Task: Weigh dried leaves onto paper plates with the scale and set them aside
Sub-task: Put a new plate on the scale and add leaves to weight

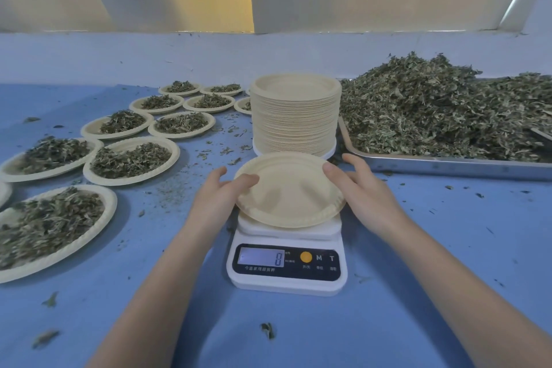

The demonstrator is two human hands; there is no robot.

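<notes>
Head view: at frame centre an empty paper plate (289,191) sits on the white scale (286,260), held at its rim by both hands: the left hand (222,191) with its thumb curled over the left edge, the right hand (363,185) pinching the right edge. The display reads 0 (beside it an orange button, "M" and "T"; the smaller print is unreadable). Behind stands a plate stack (295,116). Loose dried leaves (442,107) heap a metal tray (448,163) at upper right; filled plates (128,158) spread left on the blue table (448,248).
</notes>
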